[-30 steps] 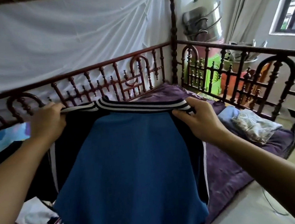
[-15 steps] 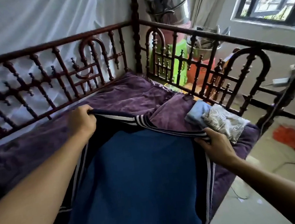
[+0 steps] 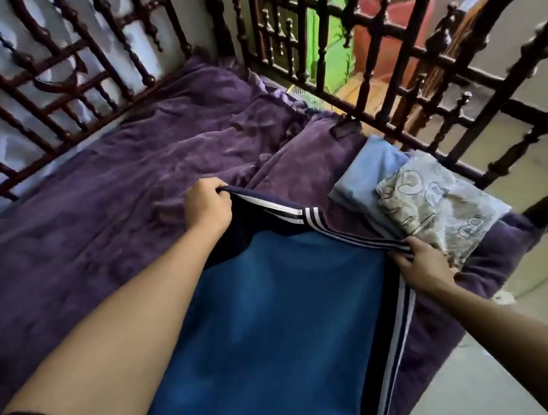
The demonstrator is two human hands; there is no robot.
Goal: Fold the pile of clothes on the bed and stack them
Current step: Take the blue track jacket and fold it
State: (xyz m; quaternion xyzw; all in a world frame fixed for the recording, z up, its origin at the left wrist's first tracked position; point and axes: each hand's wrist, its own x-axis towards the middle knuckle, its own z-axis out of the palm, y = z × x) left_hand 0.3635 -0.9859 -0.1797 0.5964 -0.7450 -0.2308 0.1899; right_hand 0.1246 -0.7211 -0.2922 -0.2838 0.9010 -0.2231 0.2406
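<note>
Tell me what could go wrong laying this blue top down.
The right hand grips the blue striped-trim garment right beside the folded grey patterned cloth; spreading may knock that stack askew. The garment's side lies at the edge of the purple bedspread, so it might slide floorward.

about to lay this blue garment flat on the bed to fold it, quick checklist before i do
1. Left hand grips one end of the striped band: ok.
2. Right hand grips the other end: ok.
3. Bare purple blanket ahead to lay the blue garment on: ok.
4. Band straight between the hands: not ok, it kinks mid-span.
5. Clear of the folded grey patterned piece: not ok, the right hand is at its edge.
6. Lower end of the garment spread flat: cannot tell, it runs out of frame.
</note>
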